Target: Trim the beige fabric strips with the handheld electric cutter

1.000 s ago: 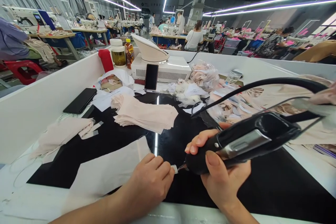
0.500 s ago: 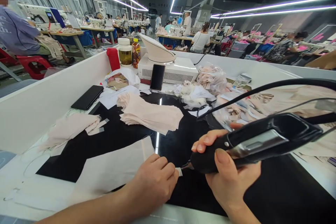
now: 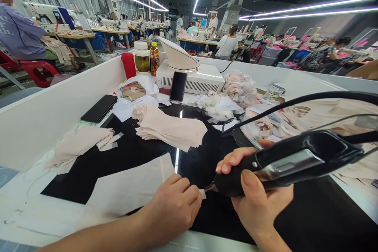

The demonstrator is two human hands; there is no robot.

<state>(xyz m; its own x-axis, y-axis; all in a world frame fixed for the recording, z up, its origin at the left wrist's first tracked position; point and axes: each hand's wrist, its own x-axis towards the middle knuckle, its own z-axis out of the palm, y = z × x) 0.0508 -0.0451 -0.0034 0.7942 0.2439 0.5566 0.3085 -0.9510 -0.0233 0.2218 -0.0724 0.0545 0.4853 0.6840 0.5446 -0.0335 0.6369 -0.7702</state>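
Observation:
My right hand (image 3: 260,201) is wrapped round a black corded handheld tool (image 3: 295,161) with a silver panel, its narrow metal tip pointing left. At that tip, the fingers of my left hand (image 3: 177,204) are closed in a pinch on a small white strip (image 3: 203,193); only its end shows past the fingertips. The strip and the tip appear to meet. Under and beside my left wrist, a pale fabric panel (image 3: 126,185) lies flat on the black work surface (image 3: 218,220). Farther back lies a stack of pale pink fabric pieces (image 3: 171,128).
A black phone (image 3: 99,108) lies left, near a bunched fabric piece (image 3: 82,141). Another phone (image 3: 178,86) leans against a white machine (image 3: 191,76). Bagged fabric pieces (image 3: 240,86) crowd the right. The tool's cable (image 3: 295,102) arches across. People sit at sewing tables beyond the white side walls.

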